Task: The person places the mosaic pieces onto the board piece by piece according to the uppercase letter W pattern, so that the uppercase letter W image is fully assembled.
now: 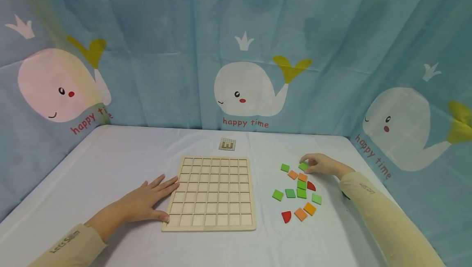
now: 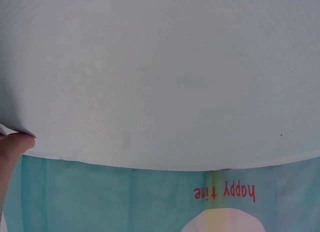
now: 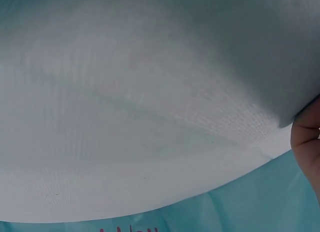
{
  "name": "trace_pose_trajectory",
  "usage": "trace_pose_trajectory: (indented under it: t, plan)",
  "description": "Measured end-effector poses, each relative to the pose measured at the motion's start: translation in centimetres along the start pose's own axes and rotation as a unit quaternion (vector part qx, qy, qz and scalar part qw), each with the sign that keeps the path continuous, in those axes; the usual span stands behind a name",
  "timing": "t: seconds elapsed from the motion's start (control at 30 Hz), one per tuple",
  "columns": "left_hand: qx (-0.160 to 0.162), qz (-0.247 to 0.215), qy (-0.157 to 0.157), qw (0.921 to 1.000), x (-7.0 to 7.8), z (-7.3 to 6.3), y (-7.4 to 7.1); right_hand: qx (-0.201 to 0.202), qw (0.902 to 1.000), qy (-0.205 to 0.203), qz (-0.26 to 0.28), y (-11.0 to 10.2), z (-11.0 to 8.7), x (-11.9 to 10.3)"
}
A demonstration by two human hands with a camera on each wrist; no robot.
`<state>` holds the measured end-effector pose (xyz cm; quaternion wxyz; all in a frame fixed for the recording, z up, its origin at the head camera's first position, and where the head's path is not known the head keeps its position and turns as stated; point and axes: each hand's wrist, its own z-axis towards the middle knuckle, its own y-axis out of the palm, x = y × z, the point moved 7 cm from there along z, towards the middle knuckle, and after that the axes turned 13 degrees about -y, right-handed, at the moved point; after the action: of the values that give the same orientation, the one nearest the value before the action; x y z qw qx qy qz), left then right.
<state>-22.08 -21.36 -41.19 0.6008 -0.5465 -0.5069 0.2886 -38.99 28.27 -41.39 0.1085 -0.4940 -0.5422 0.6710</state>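
Well, the right hand (image 1: 321, 164) pinches a squarish green tile (image 1: 303, 166), set askew, partly hidden; the left hand (image 1: 144, 202) rests spread on the board's edge (image 1: 209, 229).

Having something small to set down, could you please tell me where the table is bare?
The table is bare between the left hand and curtain; on the near side of the wooden grid board; and in the strip between board and coloured tiles. Right of that strip it is crowded: tiles cluster and the right hand pinches a green tile.
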Motion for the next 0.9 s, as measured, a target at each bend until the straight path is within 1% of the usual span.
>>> trace_pose_trajectory:
  t: [0.13,0.23,0.37,0.5,0.63,0.83,0.9]
  plan:
    - [-0.006,0.001,-0.012,0.9999,0.1,0.1,0.2,0.005,0.9999,0.006,-0.012,0.0,-0.1,0.2]
    - [-0.009,-0.004,-0.018,0.9998,0.0,0.3,0.5,0.012,0.9996,0.003,-0.025,-0.1,-0.3,0.0]
    - [-0.007,-0.007,-0.018,0.9998,-0.1,0.4,0.7,0.024,0.9991,0.006,-0.033,-0.3,-0.6,-0.1]
    - [-0.007,-0.005,-0.015,0.9999,-0.1,0.5,0.6,0.041,0.9984,0.027,-0.027,-0.6,-0.8,-0.3]
    - [-0.009,-0.008,-0.013,0.9998,0.0,0.4,0.4,0.066,0.9966,0.045,-0.018,-1.1,-1.1,-0.8]
    - [-0.006,-0.001,-0.019,0.9998,0.1,0.3,0.3,0.100,0.9923,0.073,0.005,-1.5,-1.3,-1.4]
    - [-0.005,0.002,-0.019,0.9998,0.1,0.4,0.3,0.107,0.9912,0.077,0.013,-1.5,-1.5,-1.7]
